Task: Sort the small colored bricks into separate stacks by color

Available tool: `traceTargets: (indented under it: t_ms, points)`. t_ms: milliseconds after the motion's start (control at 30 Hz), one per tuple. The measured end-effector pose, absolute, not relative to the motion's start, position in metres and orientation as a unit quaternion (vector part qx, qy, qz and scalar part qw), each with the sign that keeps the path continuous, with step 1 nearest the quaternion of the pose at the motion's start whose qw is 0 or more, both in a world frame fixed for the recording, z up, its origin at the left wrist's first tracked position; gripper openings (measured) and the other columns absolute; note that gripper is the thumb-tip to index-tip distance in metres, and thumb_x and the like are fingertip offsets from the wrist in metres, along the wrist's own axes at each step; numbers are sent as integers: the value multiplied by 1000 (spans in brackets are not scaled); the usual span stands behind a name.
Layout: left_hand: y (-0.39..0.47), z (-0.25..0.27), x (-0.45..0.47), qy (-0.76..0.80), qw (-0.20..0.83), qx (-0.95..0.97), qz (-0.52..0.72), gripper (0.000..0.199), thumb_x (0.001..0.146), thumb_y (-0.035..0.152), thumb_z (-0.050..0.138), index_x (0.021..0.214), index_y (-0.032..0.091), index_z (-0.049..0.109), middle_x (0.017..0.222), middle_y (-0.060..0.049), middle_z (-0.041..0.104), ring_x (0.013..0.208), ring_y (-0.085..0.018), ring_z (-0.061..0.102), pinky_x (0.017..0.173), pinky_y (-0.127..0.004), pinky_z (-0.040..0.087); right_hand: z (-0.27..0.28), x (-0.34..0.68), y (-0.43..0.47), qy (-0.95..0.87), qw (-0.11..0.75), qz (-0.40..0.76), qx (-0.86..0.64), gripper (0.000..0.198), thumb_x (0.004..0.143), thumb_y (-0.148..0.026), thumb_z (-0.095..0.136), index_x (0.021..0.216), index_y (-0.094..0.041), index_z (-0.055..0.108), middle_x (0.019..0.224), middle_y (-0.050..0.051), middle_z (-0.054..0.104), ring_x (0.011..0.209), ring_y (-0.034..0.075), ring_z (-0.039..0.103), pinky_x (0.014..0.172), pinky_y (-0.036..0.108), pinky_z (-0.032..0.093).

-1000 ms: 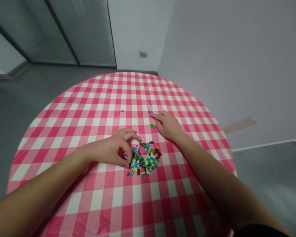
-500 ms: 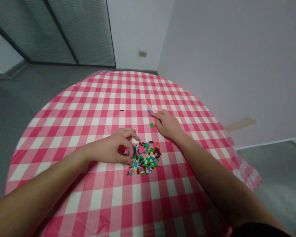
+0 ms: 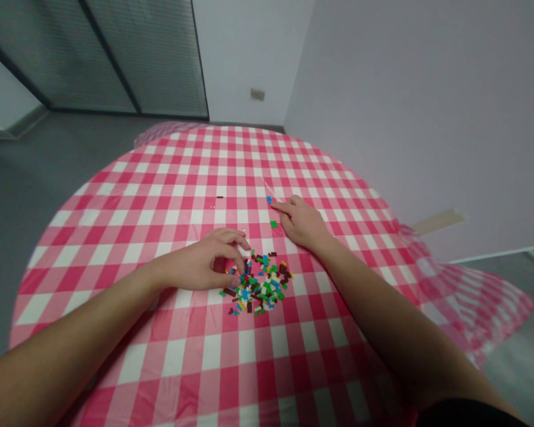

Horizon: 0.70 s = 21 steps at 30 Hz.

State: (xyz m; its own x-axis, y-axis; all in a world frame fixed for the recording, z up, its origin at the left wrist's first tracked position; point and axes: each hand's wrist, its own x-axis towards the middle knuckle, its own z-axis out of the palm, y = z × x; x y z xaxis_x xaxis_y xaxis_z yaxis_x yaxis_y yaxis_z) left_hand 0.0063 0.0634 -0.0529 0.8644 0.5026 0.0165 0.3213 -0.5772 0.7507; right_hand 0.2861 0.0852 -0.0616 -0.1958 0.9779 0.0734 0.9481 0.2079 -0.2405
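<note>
A loose pile of small toy building bricks [image 3: 260, 290] in green, blue, brown, white and yellow lies on the table. At its left edge rests my left hand [image 3: 216, 259], fingers curved and apart, thumb and fingertips at the bricks, with nothing visibly held. Beyond the pile, my right hand [image 3: 303, 222] has its index finger stretched out, the tip touching or just beside small blue bricks [image 3: 269, 200]; its other fingers are curled. A green brick [image 3: 273, 224] lies on the cloth just left of my right hand.
A red-and-white checked cloth [image 3: 169, 350] covers the round table. A small dark brick [image 3: 219, 197] lies apart, farther back on the left. The cloth's loose edge [image 3: 485, 302] billows out on the right. A wall [image 3: 409, 107] stands close beyond the table's right side.
The cloth's hanging edge has billowed outward on the right and at the far left. My left thumb and fingers have shifted slightly at the pile. My right hand stays nearly still.
</note>
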Motion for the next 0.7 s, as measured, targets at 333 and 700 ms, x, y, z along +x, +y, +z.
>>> traceTargets:
  t_ms: [333,700]
  points:
    - [65,-56,18,320,390,821,268,19,93,31,62,84,20,74,97,-8,74,93,-23,70,85,-39,55,-61,285,86,-765,96,68,-633,44,105,-28,41,142,-29,66,117,9,65,91,21,62,76,33,46]
    - [67,-55,17,383,373,819,208,23,92,37,59,83,19,72,86,-6,73,77,-19,67,72,-34,53,-59,282,84,-767,64,45,-637,45,107,-34,39,145,-34,63,118,10,63,87,21,62,71,32,45]
